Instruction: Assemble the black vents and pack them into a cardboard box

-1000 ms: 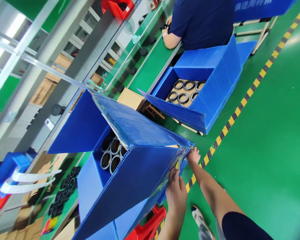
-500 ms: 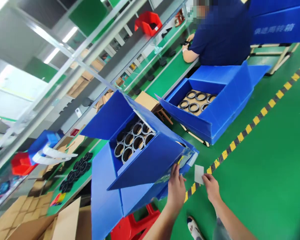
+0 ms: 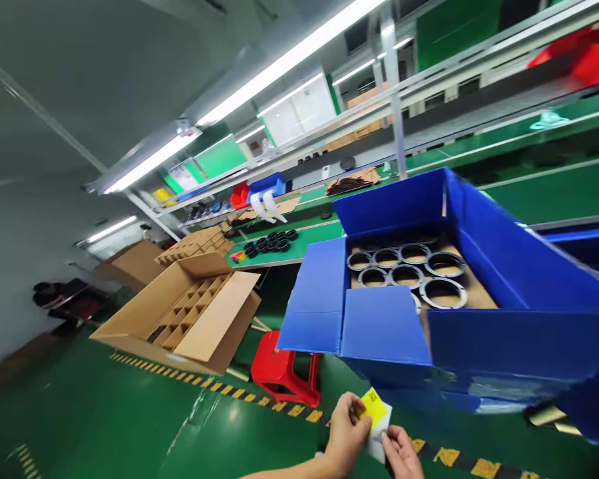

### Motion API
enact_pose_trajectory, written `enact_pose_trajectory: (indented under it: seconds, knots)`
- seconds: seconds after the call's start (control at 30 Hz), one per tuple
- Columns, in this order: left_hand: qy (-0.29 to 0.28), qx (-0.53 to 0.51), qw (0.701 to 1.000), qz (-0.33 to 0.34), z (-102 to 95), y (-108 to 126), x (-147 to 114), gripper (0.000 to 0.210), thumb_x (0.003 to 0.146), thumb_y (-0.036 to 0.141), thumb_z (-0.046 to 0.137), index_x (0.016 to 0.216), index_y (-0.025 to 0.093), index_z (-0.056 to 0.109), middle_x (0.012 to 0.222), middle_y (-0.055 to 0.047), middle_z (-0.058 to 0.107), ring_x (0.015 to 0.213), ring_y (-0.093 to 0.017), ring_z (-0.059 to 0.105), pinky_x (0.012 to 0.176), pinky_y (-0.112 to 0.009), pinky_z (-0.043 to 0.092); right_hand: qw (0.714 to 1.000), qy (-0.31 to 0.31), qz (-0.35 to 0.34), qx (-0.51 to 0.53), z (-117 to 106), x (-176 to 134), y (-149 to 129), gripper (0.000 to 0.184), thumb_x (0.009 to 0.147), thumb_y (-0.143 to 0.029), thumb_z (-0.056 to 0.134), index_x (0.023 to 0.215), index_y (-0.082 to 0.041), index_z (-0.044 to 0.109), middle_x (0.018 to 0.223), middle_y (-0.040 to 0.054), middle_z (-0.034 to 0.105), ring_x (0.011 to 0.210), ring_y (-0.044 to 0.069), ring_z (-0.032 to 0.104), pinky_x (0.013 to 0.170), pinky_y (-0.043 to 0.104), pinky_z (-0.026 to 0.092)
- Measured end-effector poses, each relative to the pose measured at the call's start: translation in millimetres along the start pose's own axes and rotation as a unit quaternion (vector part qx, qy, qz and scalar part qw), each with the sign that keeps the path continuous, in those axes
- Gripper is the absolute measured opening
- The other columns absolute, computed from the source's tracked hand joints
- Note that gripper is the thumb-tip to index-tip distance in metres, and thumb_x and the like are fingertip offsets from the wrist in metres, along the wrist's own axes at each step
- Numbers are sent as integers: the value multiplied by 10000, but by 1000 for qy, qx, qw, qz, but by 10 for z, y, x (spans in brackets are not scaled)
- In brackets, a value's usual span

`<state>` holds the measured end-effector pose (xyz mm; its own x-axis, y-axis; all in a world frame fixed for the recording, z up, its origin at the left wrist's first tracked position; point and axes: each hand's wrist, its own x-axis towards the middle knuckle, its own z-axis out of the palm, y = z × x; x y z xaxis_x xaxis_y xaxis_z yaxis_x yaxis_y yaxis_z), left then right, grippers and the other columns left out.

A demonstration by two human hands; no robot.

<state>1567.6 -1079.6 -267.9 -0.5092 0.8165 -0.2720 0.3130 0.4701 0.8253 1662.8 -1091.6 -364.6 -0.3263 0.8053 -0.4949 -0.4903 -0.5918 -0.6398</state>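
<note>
My left hand [image 3: 347, 429] pinches a yellow label [image 3: 373, 407] with a small dark printed mark in its corner. Against its lower edge lies a white slip of paper [image 3: 378, 446], pinched between the fingers of my right hand [image 3: 402, 452]. Yellow and white overlap, and I cannot tell whether they are joined. Just beyond my hands stands a blue box [image 3: 504, 339] with its flaps up or folded out. Inside it, several black and grey rings [image 3: 444, 293] sit in rows on a brown sheet.
A red stool [image 3: 274, 362] stands on the green floor, left of the blue box. Further left is an open cardboard carton [image 3: 130, 326] with divider cells. Black rings [image 3: 272, 243] lie on the green workbench [image 3: 314, 235] behind. Yellow-black tape [image 3: 254, 397] crosses the floor.
My view has swung left. My left hand has come away from the blue box's side with the yellow label, and both hands are now together at the white slip.
</note>
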Motion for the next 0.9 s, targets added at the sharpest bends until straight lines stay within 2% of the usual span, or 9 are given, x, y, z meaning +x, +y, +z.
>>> enact_pose_trajectory:
  seconds: [0.13, 0.23, 0.37, 0.5, 0.6, 0.67, 0.73, 0.8, 0.9]
  knots:
    - [41, -83, 996, 3, -713, -435, 272, 170, 673, 207, 574, 833, 187, 521, 695, 48, 487, 594, -98, 429, 578, -232, 361, 998, -25, -37, -53, 749, 259, 358, 621, 539, -703, 780, 939, -253, 630, 894, 83, 739, 869, 306, 698, 795, 403, 552]
    - [33, -170, 984, -33, -1314, -904, 584, 203, 674, 286, 596, 826, 208, 486, 616, 66, 481, 500, -97, 429, 497, -227, 329, 990, -56, -39, -123, 1330, 582, 795, 609, 510, -685, 800, 871, -222, 638, 815, 78, 736, 744, 286, 696, 713, 377, 552]
    - [34, -263, 961, -80, -2358, -1502, 911, 322, 646, 377, 650, 864, 213, 479, 568, 66, 520, 477, -111, 482, 475, -223, 361, 976, -106, 21, -192, 2304, 889, 1439, 490, 472, -559, 807, 769, -210, 634, 690, 44, 708, 660, 266, 678, 638, 352, 530]
    - [96, -265, 955, -97, -3500, -1956, 1005, 414, 622, 476, 692, 881, 191, 538, 698, 10, 616, 583, -139, 574, 533, -242, 435, 960, -134, 62, -238, 3317, 976, 2015, 297, 508, -398, 692, 717, -204, 611, 659, 18, 687, 604, 203, 631, 589, 295, 485]
    - [164, -247, 945, -136, -4122, -2254, 1043, 467, 618, 534, 673, 905, 180, 570, 902, -55, 664, 674, -168, 629, 566, -267, 476, 934, -148, 112, -306, 3861, 1056, 2304, 221, 462, -291, 598, 666, -213, 563, 604, -5, 654, 597, 195, 618, 575, 279, 475]
    - [211, -247, 930, -171, -4370, -2461, 1041, 519, 573, 572, 677, 898, 179, 583, 979, -78, 660, 726, -194, 654, 584, -287, 496, 917, -151, 146, -340, 4089, 1128, 2452, 224, 442, -241, 552, 664, -215, 547, 600, -8, 652, 621, 207, 637, 583, 279, 485]
    - [241, -256, 911, -215, -4500, -2661, 981, 560, 504, 601, 696, 856, 179, 594, 921, -72, 660, 727, -210, 665, 585, -295, 501, 901, -155, 182, -361, 4242, 1192, 2598, 240, 439, -204, 523, 678, -211, 545, 607, -5, 656, 624, 221, 657, 587, 290, 498]
    - [256, -265, 893, -257, -4542, -2806, 859, 548, 457, 598, 729, 793, 184, 603, 817, -45, 653, 700, -213, 669, 566, -288, 496, 884, -153, 217, -385, 4367, 1242, 2753, 239, 445, -166, 509, 679, -207, 536, 598, -1, 653, 615, 238, 672, 589, 308, 511]
    - [295, -215, 878, -310, -4544, -2828, 665, 412, 583, 538, 766, 735, 194, 597, 713, -8, 635, 672, -200, 671, 551, -274, 500, 867, -138, 247, -411, 4582, 1341, 2970, 206, 476, -92, 534, 648, -203, 506, 552, -6, 625, 616, 253, 686, 608, 328, 529]
